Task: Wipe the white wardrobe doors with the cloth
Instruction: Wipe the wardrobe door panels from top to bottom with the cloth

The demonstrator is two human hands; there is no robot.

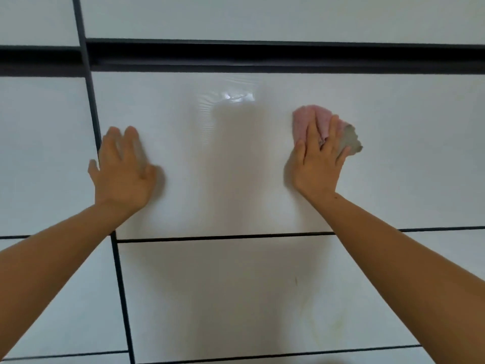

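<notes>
- Plainly, the right hand [319, 158] lay spread with its fingers straight. It was pressing the cloth [309, 119] flat against the white door panel [236, 166], not clutching it.
- The left hand [123, 169] held nothing. Its palm and straight fingers rested on the same panel, about as far below the dark rail [262, 55] as the right hand and well apart from the cloth.
- The cloth sat below the rail, closer to it than to the panel's bottom edge. Its pink part showed past the fingertips on the rail side, and a grey part stuck out to the right.
- The panel's long axis ran parallel to the rail. A stroke would therefore likely have travelled along the rail toward the bracing left hand, or straight down away from it. Only the right hand was placed to make it.
- Further below the rail, the lower panel [236, 298] carried a faint dark mark [296, 281] and a yellowish smear, almost directly under the cloth. That stretch looked unwiped.
</notes>
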